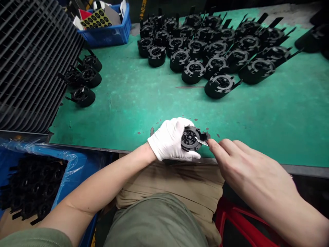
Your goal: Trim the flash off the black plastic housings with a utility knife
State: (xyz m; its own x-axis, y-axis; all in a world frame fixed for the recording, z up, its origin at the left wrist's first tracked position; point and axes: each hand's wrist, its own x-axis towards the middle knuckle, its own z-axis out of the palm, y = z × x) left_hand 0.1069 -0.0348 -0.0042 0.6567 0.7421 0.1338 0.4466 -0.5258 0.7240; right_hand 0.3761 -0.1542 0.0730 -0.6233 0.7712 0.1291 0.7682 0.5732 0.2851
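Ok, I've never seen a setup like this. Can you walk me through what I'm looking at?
There's no machine here: these are a person's own hands. The single picture comes from a camera worn on their head, looking forward and down.

The left hand, in a white glove, holds a round black part. The bare right hand holds a small, pale pointed tool, its tip at the part's face.

On the green table stand many black cylindrical parts, mostly grouped at the far side, with a few at the left. A blue bin sits at the back. Beside the table, lower left, a blue crate holds more black pieces.
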